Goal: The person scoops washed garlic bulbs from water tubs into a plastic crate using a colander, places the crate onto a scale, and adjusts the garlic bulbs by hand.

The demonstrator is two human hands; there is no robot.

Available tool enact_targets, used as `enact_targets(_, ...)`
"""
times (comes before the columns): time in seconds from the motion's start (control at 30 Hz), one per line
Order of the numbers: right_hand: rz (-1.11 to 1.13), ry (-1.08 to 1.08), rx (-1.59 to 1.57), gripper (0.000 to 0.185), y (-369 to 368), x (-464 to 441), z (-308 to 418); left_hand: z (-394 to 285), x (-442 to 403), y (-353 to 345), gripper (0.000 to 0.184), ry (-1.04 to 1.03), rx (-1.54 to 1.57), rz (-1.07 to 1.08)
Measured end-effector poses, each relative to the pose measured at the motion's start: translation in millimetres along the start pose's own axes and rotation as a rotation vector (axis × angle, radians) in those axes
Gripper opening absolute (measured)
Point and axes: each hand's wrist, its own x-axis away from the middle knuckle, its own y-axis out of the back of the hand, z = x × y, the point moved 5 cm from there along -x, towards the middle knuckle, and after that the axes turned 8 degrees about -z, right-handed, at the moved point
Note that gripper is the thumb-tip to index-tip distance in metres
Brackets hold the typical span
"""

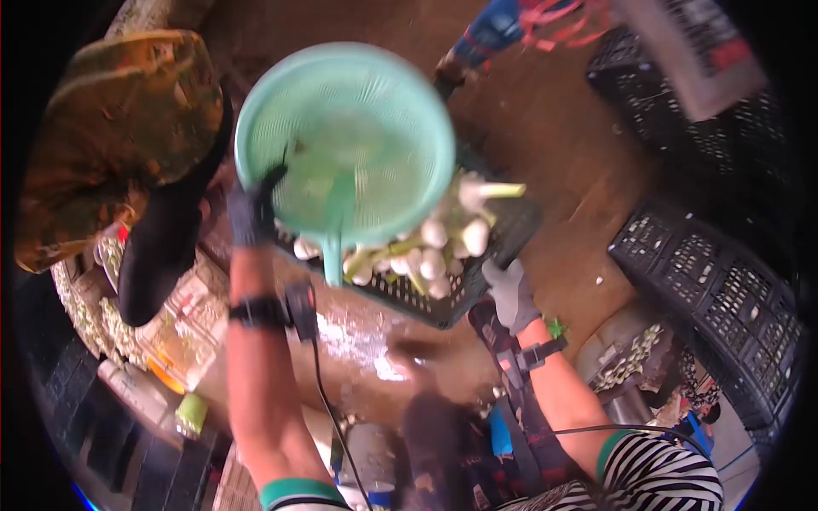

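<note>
A light green plastic colander point(388, 68) is tilted above a black crate point(439, 317), hiding part of it. In my left hand point(250, 213), which wears a dark glove, the colander's left rim is gripped, with the thumb over the inside. White bulbs with green stems, which look like garlic point(434, 247), lie in the crate below. My right hand point(511, 294), in a grey glove, is closed at the crate's near right corner; blur softens its fingers. Few details of the colander's inside show, only a small dark bit.
Black slatted crates point(716, 298) stand on the right. Another person's camouflage clothing point(111, 145) and dark boot point(162, 255) are close on the left. A blue sleeve point(490, 34) reaches in at the top. Piled pale bulbs point(111, 281) lie lower left, and the brown floor point(562, 170) looks wet.
</note>
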Motion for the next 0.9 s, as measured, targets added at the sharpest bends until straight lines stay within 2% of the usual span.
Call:
enact_targets(0.03, 0.056, 0.002, 0.103, 0.013, 1, 13, 21, -33, 40, 6, 0.036, 0.078, 0.153, -0.079)
enact_targets(0.07, 0.110, 0.011, 0.210, 0.015, 2, 28, 42, -33, 60, 26, 0.034, 0.133, 0.079, -0.153)
enact_targets(0.1, 0.234, 0.214, 0.487, 0.013, 7, 34, 60, -27, 85, 41, 0.036, 0.159, 0.353, -0.166)
enact_targets(0.13, 0.346, 0.569, 0.779, 0.012, 19, 35, 66, 5, 109, 62, 0.038, 0.289, 0.485, -0.196)
enact_targets(0.17, 0.353, 0.973, 1.026, 0.010, 33, 38, 70, 36, 135, 82, 0.039, 0.417, 0.620, -0.243)
enact_targets(0.2, 0.336, 1.543, 1.263, 0.008, 43, 48, 68, 49, 163, 100, 0.038, 0.474, 0.574, -0.256)
enact_targets(0.23, 0.409, 1.188, 1.376, 0.008, 58, 41, 73, 67, 195, 109, 0.038, 0.610, 0.683, -0.327)
enact_targets(0.3, 0.382, 0.834, 1.401, 0.011, 98, 39, 64, 109, 242, 127, 0.035, 0.737, 0.826, -0.346)
enact_targets(0.33, 0.299, 0.847, 1.351, 0.013, 126, 28, 46, 141, 266, 138, 0.038, 0.699, 0.822, -0.384)
enact_targets(0.4, 0.145, 0.724, 1.309, 0.016, 138, 35, 56, 147, 306, 151, 0.042, 0.773, 0.913, -0.410)
enact_targets(0.47, 0.012, 0.448, 1.304, 0.018, 127, 77, 75, 175, 339, 170, 0.045, 0.885, 0.986, -0.503)
enact_targets(0.5, 0.165, 0.446, 1.446, 0.023, 139, 61, 52, 186, 353, 181, 0.047, 0.943, 0.944, -0.563)
enact_targets(0.57, 0.331, 0.649, 1.749, 0.026, 122, 82, 49, 208, 383, 203, 0.054, 1.062, 0.849, -0.692)
enact_targets(0.6, 0.423, 0.753, 1.898, 0.028, 111, 92, 47, 228, 395, 214, 0.051, 1.088, 0.857, -0.675)
enact_targets(0.67, 0.278, 0.616, 1.633, 0.027, 98, 101, 42, 278, 409, 236, 0.045, 1.144, 0.867, -0.642)
enact_targets(0.7, 0.209, 0.545, 1.501, 0.026, 92, 107, 39, 287, 417, 243, 0.042, 1.157, 0.816, -0.700)
enact_targets(0.73, 0.209, 0.507, 1.462, 0.028, 82, 114, 37, 282, 426, 246, 0.042, 1.148, 0.788, -0.743)
enact_targets(0.8, 0.206, 0.434, 1.384, 0.033, 57, 128, 44, 227, 428, 240, 0.042, 1.127, 0.734, -0.829)
enact_targets(0.83, 0.191, 0.472, 1.281, 0.029, 44, 139, 49, 224, 430, 242, 0.045, 1.124, 0.718, -0.805)
enact_targets(0.9, 0.297, 0.538, 1.270, 0.025, 25, 137, 49, 226, 431, 234, 0.046, 1.038, 1.016, -0.685)
